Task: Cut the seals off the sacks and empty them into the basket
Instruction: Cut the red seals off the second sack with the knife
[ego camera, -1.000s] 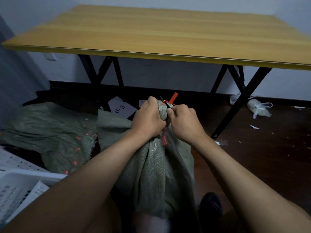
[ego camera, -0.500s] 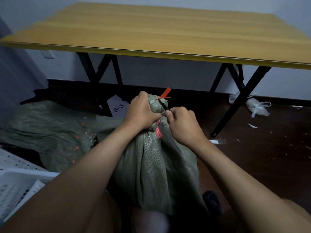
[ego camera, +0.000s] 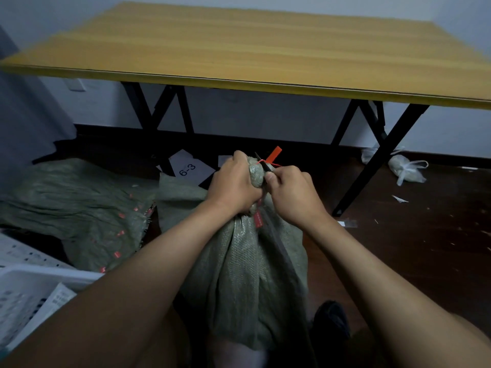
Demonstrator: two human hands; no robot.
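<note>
choking the sack (ego camera: 247, 261) neck to cut the seal (ego camera: 273, 154)

left hand (ego camera: 233, 181) grips the bunched neck taut (steadier cut), right hand (ego camera: 289, 192) clenches a dark blade (ego camera: 264, 164) at the seal.

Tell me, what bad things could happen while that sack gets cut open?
The blade is working at the red seal right beside the left hand gripping the sack neck, so a slip might nick those fingers. The right hand might also cut the sack cloth instead of the seal.
</note>
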